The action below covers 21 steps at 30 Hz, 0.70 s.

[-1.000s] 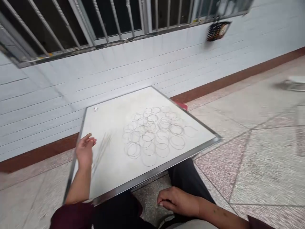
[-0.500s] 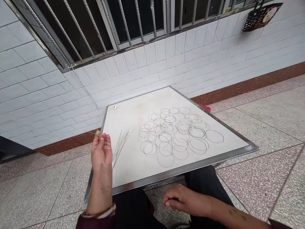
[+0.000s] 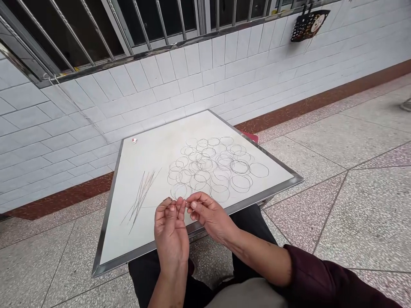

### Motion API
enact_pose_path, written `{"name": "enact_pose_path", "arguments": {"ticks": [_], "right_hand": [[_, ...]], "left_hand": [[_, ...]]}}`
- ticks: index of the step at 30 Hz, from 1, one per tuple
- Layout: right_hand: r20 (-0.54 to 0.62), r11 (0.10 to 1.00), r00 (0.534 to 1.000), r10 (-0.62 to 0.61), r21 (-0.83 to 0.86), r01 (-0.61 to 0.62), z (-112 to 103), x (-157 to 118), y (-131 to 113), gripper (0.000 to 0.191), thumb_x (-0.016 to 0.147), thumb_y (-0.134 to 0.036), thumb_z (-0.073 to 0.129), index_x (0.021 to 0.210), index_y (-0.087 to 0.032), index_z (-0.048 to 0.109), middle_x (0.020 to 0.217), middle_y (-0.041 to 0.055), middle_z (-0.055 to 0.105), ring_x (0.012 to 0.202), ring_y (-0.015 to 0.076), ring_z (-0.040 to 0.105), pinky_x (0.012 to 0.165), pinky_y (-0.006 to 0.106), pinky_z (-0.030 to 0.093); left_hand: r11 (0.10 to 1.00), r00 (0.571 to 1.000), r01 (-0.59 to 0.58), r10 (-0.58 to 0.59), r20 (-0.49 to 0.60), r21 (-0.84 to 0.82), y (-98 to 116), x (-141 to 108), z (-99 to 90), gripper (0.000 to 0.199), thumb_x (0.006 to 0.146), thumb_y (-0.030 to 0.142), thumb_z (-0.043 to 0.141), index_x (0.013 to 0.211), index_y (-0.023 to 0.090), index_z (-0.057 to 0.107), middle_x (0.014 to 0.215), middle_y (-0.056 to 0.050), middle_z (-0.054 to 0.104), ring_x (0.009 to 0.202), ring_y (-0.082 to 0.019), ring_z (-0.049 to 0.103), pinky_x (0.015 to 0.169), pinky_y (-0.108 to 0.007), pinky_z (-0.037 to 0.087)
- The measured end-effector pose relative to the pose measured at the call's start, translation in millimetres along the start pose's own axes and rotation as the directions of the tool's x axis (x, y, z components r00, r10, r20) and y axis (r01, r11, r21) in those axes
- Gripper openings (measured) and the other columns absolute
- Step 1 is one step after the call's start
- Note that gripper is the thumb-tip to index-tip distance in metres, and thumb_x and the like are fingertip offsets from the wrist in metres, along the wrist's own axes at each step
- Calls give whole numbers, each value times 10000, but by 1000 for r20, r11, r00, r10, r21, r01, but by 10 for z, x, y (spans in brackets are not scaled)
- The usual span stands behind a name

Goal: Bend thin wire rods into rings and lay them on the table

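Observation:
A thin straight wire runs sideways above the near edge of the white table, pinched in both hands. My left hand, palm up, grips it between thumb and fingers. Close against it, my right hand pinches the same wire with thumb and forefinger. Its far right end is hard to make out. Beyond my hands lie many thin wire rings, overlapping on the tabletop. To their left is a loose bundle of straight wires, some crossing each other.
The white table has a metal-edged rim and stands by a tiled wall. A small red-and-white object sits at its far left corner. A dark patterned bag hangs below the barred window. Something red shows behind the table.
My left hand has come right and down from the table's left side with the wire. My right hand has risen from over my lap and taken hold of it. The view has shifted right.

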State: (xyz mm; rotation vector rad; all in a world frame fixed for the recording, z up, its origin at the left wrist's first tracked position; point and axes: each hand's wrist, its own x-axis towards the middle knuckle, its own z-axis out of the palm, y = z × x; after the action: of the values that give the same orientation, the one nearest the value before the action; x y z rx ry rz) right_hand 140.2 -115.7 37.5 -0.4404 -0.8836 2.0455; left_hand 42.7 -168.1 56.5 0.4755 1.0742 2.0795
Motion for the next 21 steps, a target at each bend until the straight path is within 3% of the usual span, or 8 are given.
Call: {"name": "enact_pose_path", "arguments": {"ticks": [5, 11, 17, 21], "right_hand": [[-30, 1000, 999, -21, -7, 21, -35, -75, -20, 284, 749, -395, 832, 874, -198, 669, 774, -20, 630, 719, 113, 547, 683, 257, 426], [11, 997, 999, -38, -61, 39, -31, -118, -36, 310, 764, -435, 813, 854, -178, 662, 733, -19, 632, 697, 114, 555, 656, 255, 418], [43, 995, 998, -45, -89, 49, -37, -148, -92, 299, 790, -436, 793, 879, -190, 648, 890, -2, 658, 731, 110, 538, 676, 260, 415], [54, 994, 998, -34, -104, 39, -46, -160, -136, 339, 788, -477, 787, 880, -187, 637, 784, -31, 603, 665, 97, 502, 666, 264, 412]], "left_hand": [[999, 1000, -12, 11, 15, 46, -41, -112, 62, 171, 758, 328, 813, 905, 282, 737, 983, -32, 704, 986, -190, 697, 1007, -393, 503], [996, 998, -49, 46, 31, 78, -59, -210, 101, 172, 809, 384, 768, 945, 282, 742, 1001, -43, 731, 980, -173, 687, 940, -329, 516], [986, 996, -89, 84, 41, 138, -83, -244, 108, 172, 875, 425, 688, 991, 306, 732, 873, 0, 716, 935, -168, 682, 943, -342, 496], [985, 994, -110, 106, 36, 136, -92, -235, 125, 128, 878, 413, 681, 953, 319, 723, 846, 15, 705, 928, -171, 682, 946, -355, 496]]}}
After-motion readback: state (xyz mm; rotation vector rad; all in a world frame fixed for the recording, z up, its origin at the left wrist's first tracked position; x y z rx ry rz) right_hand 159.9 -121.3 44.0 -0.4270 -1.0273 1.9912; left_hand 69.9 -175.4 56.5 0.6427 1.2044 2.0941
